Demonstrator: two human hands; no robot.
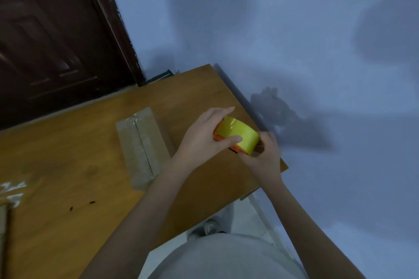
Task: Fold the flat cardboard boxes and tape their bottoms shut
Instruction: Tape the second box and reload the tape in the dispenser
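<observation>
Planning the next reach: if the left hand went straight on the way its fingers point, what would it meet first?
Probably nothing on the table: the left hand, gripping the tape, points toward the table edge and wall. Depth is unclear.

Hands: two, a left hand (201, 140) and a right hand (264, 154)
Tape dispensers: one, an orange tape dispenser (237, 136) with a yellow roll
Cardboard boxes: one taped box (141, 147); a second cardboard edge (2, 224) at the left border
Tables: one wooden table (68, 188)
Doors: one dark door (52, 36)
Shoes: one shoe (209, 229)
</observation>
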